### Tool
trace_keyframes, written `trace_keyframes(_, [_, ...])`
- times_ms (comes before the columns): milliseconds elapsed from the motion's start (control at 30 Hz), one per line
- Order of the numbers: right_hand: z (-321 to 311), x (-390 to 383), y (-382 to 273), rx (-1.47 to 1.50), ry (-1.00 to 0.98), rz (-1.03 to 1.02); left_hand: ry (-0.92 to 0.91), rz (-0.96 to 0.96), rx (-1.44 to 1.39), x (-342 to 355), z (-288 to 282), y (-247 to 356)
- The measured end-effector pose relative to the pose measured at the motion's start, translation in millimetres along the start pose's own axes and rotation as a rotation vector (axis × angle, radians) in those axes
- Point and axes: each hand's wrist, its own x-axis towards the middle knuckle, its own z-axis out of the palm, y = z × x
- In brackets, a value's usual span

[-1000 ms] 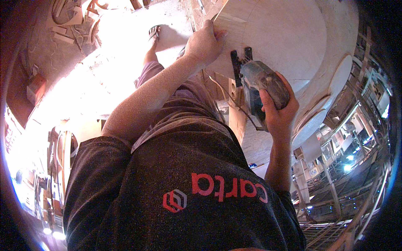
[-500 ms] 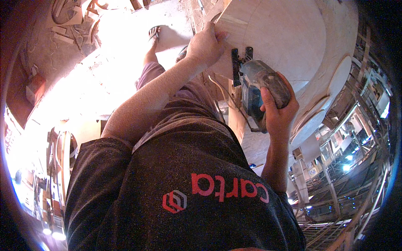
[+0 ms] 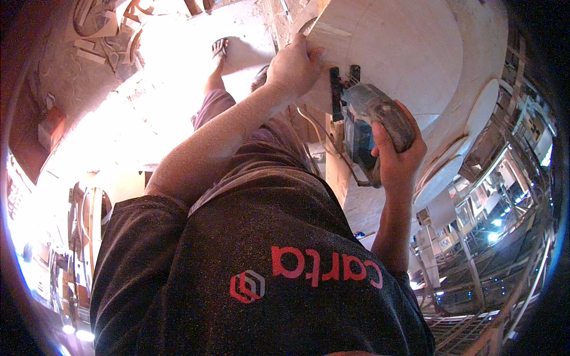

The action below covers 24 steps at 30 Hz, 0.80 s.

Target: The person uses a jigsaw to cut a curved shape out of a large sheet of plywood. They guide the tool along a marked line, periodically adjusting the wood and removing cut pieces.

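Here, a blue and grey power saw is gripped from behind by the right hand, its fingers wrapped fully around the handle. The saw's black base plate is set on the near edge of a large pale wooden board, which lies flat in front of the person. The left hand is pressed on the board's left edge just beside the saw, fingers curled over that edge. Wood offcuts are scattered on the floor beyond.
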Motion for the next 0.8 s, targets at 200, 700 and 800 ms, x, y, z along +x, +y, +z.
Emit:
trace_keyframes(200, [0.0, 2.8, 1.4, -0.015, 0.000, -0.027, 0.006, 0.003, 0.000, 0.3, 0.9, -0.6])
trace_keyframes(700, [5.8, 5.9, -5.1, -0.018, 0.023, -0.033, 0.007, 0.002, -0.019, 1.3, 3.6, -3.9])
trace_keyframes(800, [5.8, 4.6, -12.9, -0.002, 0.018, 0.032, -0.008, 0.002, -0.032, 1.0, 2.7, -4.2])
